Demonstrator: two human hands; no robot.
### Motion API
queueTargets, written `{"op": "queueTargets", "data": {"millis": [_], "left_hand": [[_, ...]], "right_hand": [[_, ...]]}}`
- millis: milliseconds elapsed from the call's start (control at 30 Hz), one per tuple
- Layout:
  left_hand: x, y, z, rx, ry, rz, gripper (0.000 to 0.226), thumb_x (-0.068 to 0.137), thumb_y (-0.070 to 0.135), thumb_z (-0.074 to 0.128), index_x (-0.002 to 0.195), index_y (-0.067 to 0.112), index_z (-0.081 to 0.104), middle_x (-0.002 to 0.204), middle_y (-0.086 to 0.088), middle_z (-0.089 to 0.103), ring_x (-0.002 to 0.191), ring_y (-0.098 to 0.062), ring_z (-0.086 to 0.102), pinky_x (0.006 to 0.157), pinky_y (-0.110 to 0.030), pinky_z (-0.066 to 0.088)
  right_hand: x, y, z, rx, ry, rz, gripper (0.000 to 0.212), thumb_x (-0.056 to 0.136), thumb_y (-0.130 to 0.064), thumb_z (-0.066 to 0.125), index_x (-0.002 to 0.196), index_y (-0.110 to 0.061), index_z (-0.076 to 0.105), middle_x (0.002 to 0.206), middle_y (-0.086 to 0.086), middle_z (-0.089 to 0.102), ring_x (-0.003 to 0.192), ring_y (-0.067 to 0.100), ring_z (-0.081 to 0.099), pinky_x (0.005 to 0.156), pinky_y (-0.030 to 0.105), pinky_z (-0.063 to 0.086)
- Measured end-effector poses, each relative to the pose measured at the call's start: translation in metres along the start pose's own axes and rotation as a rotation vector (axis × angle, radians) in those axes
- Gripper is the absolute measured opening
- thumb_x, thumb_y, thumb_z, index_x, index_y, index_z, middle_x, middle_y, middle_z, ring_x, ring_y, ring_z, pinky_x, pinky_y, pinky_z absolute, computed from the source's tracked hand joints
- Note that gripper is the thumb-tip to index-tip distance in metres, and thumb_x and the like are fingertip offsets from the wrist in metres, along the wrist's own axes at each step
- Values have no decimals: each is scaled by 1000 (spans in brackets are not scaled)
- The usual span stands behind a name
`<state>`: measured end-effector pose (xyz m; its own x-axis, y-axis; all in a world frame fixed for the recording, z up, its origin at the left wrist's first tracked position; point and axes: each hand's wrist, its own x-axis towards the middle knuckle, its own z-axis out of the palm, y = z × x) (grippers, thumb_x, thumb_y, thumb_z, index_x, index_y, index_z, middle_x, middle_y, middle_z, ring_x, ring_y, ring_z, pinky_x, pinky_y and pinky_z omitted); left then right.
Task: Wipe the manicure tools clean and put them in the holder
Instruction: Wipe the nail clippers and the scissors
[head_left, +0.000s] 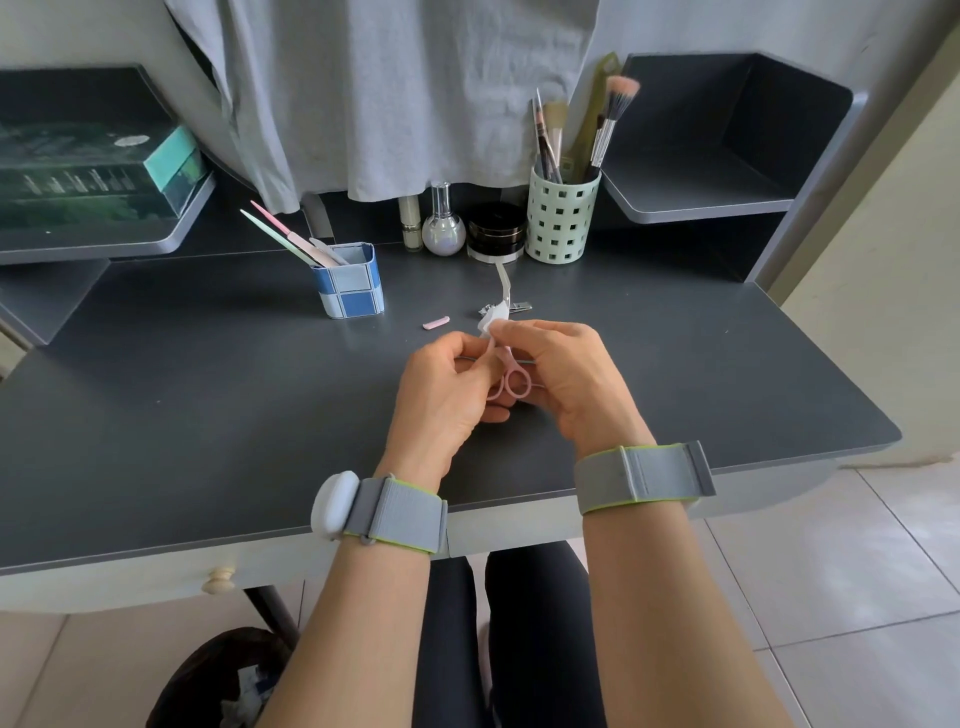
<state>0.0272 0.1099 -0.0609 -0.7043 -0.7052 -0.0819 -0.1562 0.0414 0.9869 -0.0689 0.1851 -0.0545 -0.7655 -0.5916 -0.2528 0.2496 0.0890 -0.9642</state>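
1. Both hands are meeting above the tabletop (208, 415), and the pink scissors (511, 382) are sitting right between them, loops pointing back at the person.
2. The left hand (447, 395) is curling its grip round the scissors near the loops, judging by the fingers; it looks like the steadying hand.
3. The right hand (566, 374) is pinching a small white wipe (488, 325) at the blade end, its grip clamped on the wipe, likely so the wipe can be working along the metal.
4. The holder (350, 283), blue-checked, is waiting beyond the left grip, well apart, with files (291, 236) already leaning in it.
5. Just past the grips, a pink cap (436, 323) and metal clippers (501, 306) are lying on the tabletop, apparently not yet cleaned.
6. The blades are hiding under wipe and fingers, so how clean they are cannot be told.
7. The clippers are partly covered by the wipe; their exact shape is hard to make out.
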Motion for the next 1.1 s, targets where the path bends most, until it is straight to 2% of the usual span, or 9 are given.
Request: {"op": "queueTargets", "data": {"millis": [267, 433, 500, 633, 767, 900, 967, 1100], "left_hand": [[-2, 0, 0, -31, -39, -20, 16, 97, 23, 64, 100, 7, 67, 74, -6, 75, 63, -17, 73, 57, -29, 61], [0, -1, 1, -22, -65, -31, 17, 98, 23, 64, 100, 7, 66, 77, -8, 75, 67, -22, 73, 62, -36, 62], [0, -1, 1, -19, -70, -36, 17, 97, 23, 65, 100, 6, 66, 79, -10, 75, 69, -23, 74, 65, -39, 63], [0, -2, 1, -13, -78, -46, 19, 96, 25, 66, 101, 6, 66, 81, -11, 75, 71, -24, 74, 69, -43, 63], [0, -2, 1, -19, -81, -59, 21, 95, 25, 68, 106, 8, 63, 80, -12, 75, 69, -28, 74, 70, -47, 63], [-1, -1, 1, -6, -88, -59, 22, 95, 25, 67, 108, 7, 62, 80, -11, 76, 70, -27, 74, 69, -44, 64], [-1, -1, 0, -8, -96, -60, 21, 96, 24, 67, 107, 6, 61, 79, -12, 75, 69, -27, 74, 67, -43, 63], [-2, 1, 0, -8, -135, -58, 15, 96, 20, 65, 102, 7, 61, 80, -13, 75, 68, -27, 73, 66, -41, 63]], "right_hand": [[-1, 2, -1, -14, 3, -14, 27, 88, -22, 74, 95, 4, 74, 66, 8, 65, 53, 17, 56, 64, 33, 53], [1, 4, 0, -3, 52, -38, 21, 86, -21, 74, 88, -1, 76, 86, 25, 73, 63, 23, 59, 64, 35, 50], [2, 5, 1, 8, 63, -44, 19, 86, -20, 74, 85, -2, 76, 88, 25, 74, 64, 24, 61, 65, 36, 50], [2, 5, 1, 4, 63, -45, 18, 86, -20, 74, 85, -2, 76, 80, 20, 72, 63, 23, 60, 64, 35, 49], [0, 3, 1, -4, 60, -47, 20, 86, -21, 75, 86, -1, 77, 86, 25, 73, 66, 23, 57, 65, 35, 46], [-1, 1, 2, -5, 63, -43, 20, 85, -21, 75, 85, -1, 76, 92, 27, 73, 66, 25, 57, 66, 37, 46], [-2, 0, 2, 7, 63, -44, 19, 85, -21, 76, 84, -1, 76, 84, 25, 73, 65, 24, 57, 65, 36, 46], [-5, -6, 0, 23, 90, -40, 17, 86, -21, 75, 81, -5, 77, 64, 3, 70, 54, 14, 58, 58, 28, 48]]}}
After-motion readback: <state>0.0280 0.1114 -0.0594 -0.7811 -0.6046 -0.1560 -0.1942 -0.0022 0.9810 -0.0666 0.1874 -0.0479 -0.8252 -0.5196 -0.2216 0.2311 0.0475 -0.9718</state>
